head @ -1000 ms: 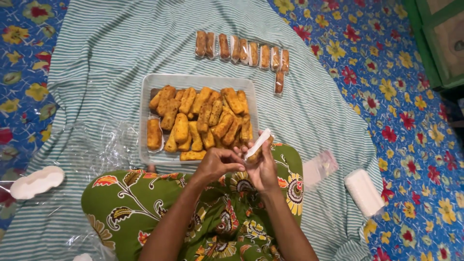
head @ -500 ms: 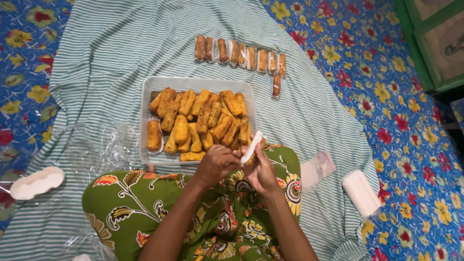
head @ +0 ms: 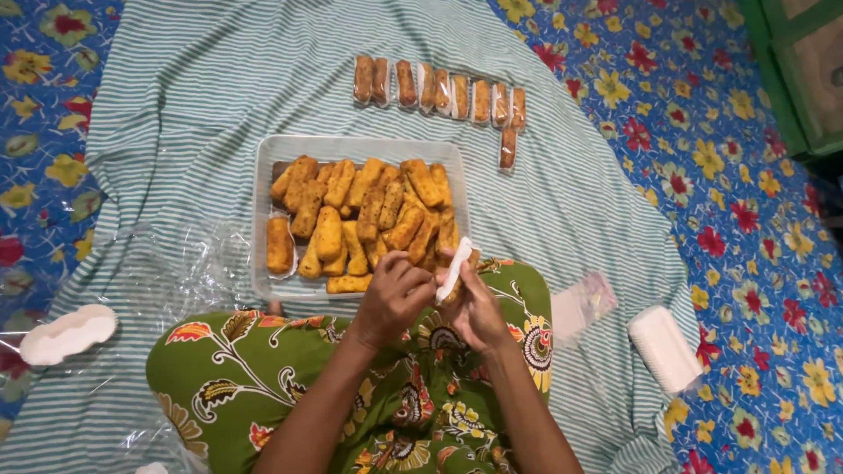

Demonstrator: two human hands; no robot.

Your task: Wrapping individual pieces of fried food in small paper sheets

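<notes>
Striped cloth (head: 176,132), both hands (head: 439,298) beside tray (head: 260,219) edge.

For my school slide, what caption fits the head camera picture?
Two hands, left hand and right hand, hold a fried stick with a white strip beside a tray.

The white strip (head: 455,270) tipped more upright beside the tray (head: 263,219). Both hands closed tighter together, the left hand (head: 395,294) drawing against the right hand (head: 474,303).
</notes>
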